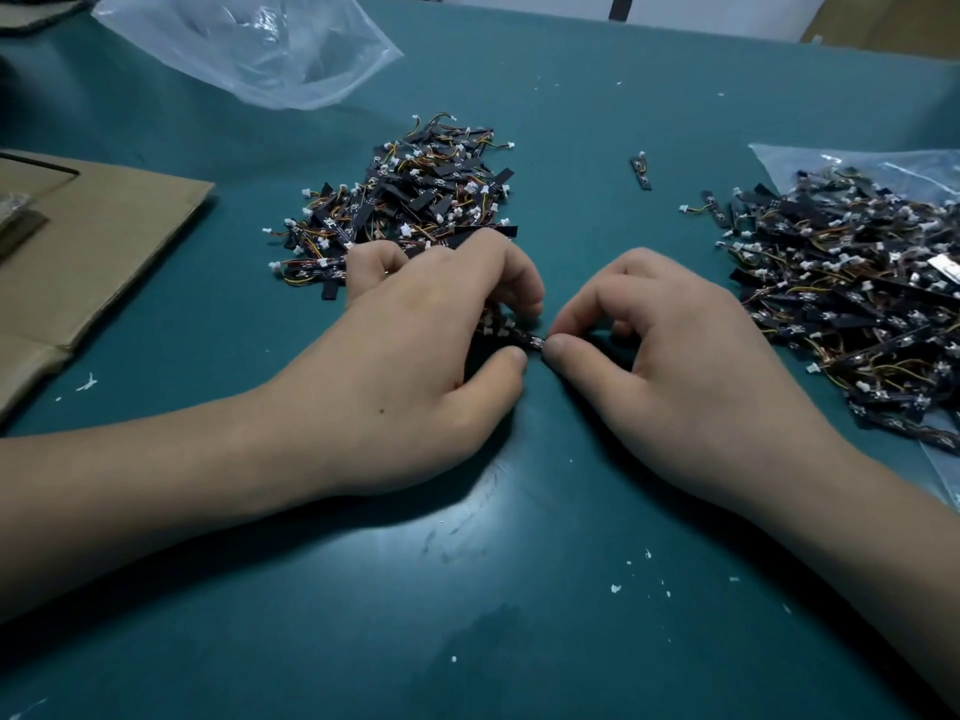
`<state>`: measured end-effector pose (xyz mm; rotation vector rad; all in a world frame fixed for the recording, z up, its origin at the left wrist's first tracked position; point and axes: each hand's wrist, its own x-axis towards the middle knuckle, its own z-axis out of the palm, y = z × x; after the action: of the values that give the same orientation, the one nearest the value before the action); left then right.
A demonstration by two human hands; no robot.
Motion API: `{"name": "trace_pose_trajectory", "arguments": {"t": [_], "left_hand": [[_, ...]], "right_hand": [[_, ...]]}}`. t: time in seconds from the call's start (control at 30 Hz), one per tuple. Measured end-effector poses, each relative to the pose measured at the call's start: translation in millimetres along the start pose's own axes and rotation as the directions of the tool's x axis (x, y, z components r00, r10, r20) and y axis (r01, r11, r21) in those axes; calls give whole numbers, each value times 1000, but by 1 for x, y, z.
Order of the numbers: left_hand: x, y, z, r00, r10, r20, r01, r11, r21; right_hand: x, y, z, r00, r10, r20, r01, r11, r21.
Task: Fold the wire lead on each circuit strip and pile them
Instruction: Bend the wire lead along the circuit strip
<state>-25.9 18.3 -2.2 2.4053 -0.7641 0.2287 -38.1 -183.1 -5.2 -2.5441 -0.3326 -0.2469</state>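
Observation:
My left hand and my right hand meet at the middle of the teal table. Between their thumbs and forefingers they pinch a small black circuit strip. Several more strips with white connectors are bunched under my left hand's curled fingers. Behind my left hand lies a heap of black strips with coloured wire leads. A second, larger heap of strips lies to the right on a clear plastic bag. One lone strip lies between the two heaps.
A brown cardboard sheet lies at the left edge. A crumpled clear plastic bag sits at the back left. Small white scraps dot the teal table near me.

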Motion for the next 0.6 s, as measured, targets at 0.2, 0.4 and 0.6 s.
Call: {"name": "trace_pose_trajectory", "arguments": {"t": [0.2,0.4,0.6], "left_hand": [[1,-6,4,998,-49,-34,54,981,184],[2,-5,3,992,-70,-109,82,991,110],[-1,3,-5,983,27,-179,-33,999,-33]], "right_hand": [[0,-2,1,999,4,-40,-6,999,-44],[-1,0,-5,982,13,-190,6,995,98],[-3,0,-4,992,-64,-109,80,985,155]]}}
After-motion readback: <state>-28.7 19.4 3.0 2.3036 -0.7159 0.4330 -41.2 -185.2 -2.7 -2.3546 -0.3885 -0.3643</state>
